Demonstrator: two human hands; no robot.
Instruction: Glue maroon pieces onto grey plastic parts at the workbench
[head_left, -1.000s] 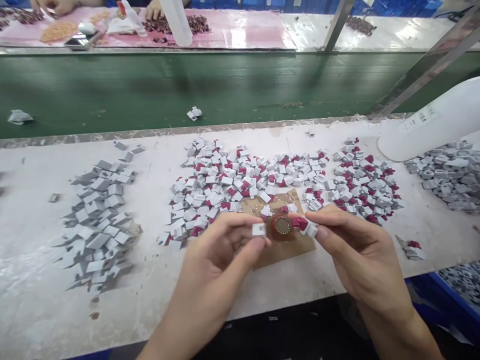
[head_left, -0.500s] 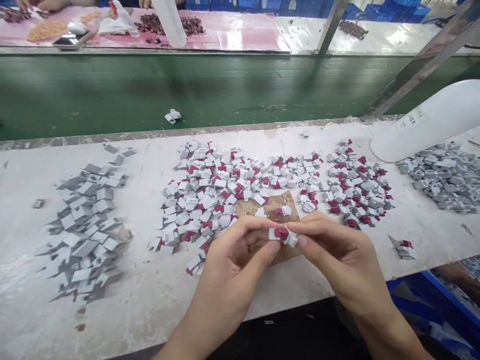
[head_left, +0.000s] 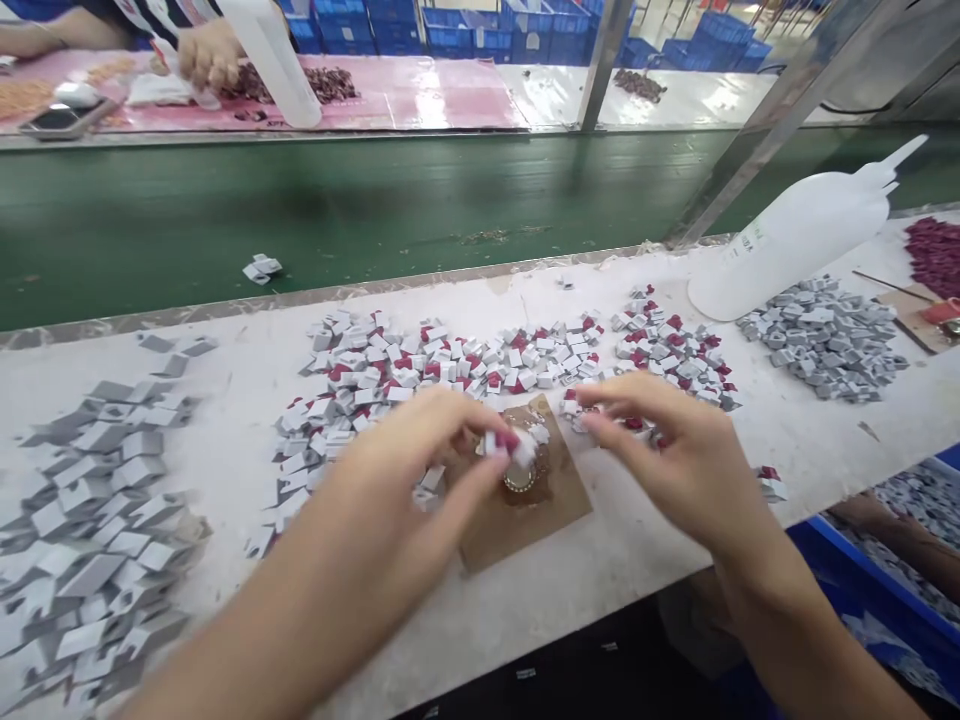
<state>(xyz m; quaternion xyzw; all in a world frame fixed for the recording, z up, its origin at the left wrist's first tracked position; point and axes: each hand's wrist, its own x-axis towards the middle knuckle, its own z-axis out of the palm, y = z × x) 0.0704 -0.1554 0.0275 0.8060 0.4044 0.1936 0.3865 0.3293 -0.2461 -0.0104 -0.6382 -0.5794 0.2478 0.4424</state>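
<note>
A small grey-white plastic part with a dark red piece (head_left: 507,440) is pinched between the thumb and fingers of my left hand (head_left: 420,480), blurred by motion. It hangs over a square of brown cardboard (head_left: 517,535), on which a bottle cap (head_left: 519,480) sits in a wet patch. My right hand (head_left: 675,455) is to the right of the cardboard, thumb and forefinger apart. Its fingertips are close to a few white-and-red parts (head_left: 571,408); whether they touch is unclear. Behind both hands spreads a heap of similar white-and-red parts (head_left: 360,375).
Grey parts lie piled at left (head_left: 97,500) and at right (head_left: 825,335). A white squeeze bottle (head_left: 795,235) stands at the right pile. Behind runs a green conveyor belt (head_left: 390,200); beyond it is a co-worker's hand (head_left: 210,52). A blue bin (head_left: 847,570) stands lower right.
My hands have parted. The right one has let go of the white-and-red part and moved right; the left one keeps it. The view has shifted to the right, uncovering the bottle cap.
</note>
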